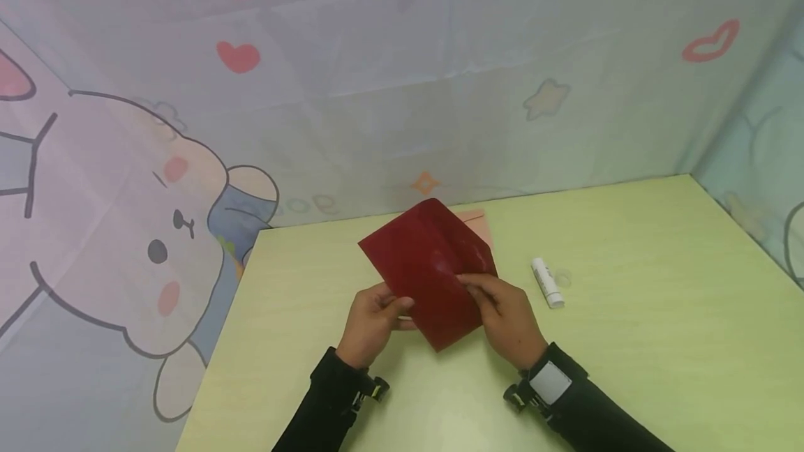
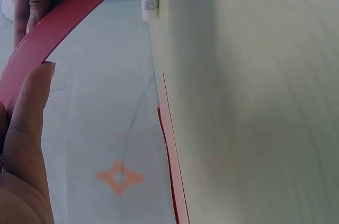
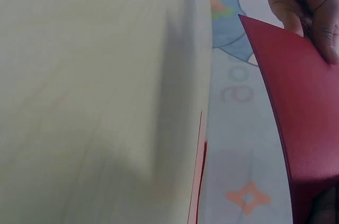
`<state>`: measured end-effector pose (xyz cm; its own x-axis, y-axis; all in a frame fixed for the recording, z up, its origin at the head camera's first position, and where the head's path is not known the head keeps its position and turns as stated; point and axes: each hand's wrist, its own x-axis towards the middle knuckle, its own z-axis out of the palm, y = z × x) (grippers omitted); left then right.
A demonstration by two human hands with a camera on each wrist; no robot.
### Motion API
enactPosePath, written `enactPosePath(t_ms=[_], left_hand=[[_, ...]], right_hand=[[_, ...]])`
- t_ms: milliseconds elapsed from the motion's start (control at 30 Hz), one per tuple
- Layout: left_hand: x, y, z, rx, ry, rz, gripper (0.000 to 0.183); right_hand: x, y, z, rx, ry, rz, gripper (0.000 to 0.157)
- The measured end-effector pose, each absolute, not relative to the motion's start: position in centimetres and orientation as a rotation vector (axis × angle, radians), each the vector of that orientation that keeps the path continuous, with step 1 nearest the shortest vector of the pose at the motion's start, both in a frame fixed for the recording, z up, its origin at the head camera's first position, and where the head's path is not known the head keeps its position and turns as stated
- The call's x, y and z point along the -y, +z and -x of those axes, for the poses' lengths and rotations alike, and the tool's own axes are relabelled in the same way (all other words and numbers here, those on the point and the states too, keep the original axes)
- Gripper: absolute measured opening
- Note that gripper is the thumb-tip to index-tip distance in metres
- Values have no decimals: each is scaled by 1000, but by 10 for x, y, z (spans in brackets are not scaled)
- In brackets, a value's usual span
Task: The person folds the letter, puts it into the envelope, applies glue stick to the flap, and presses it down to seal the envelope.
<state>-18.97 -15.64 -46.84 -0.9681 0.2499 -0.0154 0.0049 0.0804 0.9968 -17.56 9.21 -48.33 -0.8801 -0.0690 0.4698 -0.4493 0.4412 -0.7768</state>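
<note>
A dark red paper envelope [image 1: 421, 250] is held up above the table, tilted, with a crease across its upper right part. My left hand [image 1: 373, 323] grips its lower left edge, thumb in front and fingers behind. On the right edge, my right hand [image 1: 509, 316] pinches it between thumb and fingers. The red sheet [image 2: 58, 25] bows slightly between both hands in the left wrist view. Behind it, partly hidden, a pink envelope [image 1: 474, 222] lies on the table.
A white capped tube [image 1: 548, 283], like a glue stick, lies right of my right hand on the pale yellow table [image 1: 659, 312]. A printed cloth [image 1: 377, 89] with hearts and a cartoon animal hangs behind the table's back edge.
</note>
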Motion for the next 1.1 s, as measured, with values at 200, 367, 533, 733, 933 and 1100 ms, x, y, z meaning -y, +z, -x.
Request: enactPosePath(t_ms=[200,367,533,733,933,1100], left_hand=[[156,-467,189,-2157,2014,-253,36],[154,-465,188,-2160,2024,-265,36],[155,-466,188,-2132,2062,-288,36],[153,-470,186,-1975,2247,-236,39],[140,-480,182,-1717,2345,-260,43],[144,-482,181,-1781,2363,-183,43]], right_hand=[[-93,-480,175,2377,1506,-439,22],[-95,-477,174,2399,1492,-473,25],[-101,-475,178,2338,1310,-477,32],[-103,-475,176,2279,1359,-203,51],[-99,-479,168,2395,1841,-133,67],[-108,-479,169,2436,1770,-182,58]])
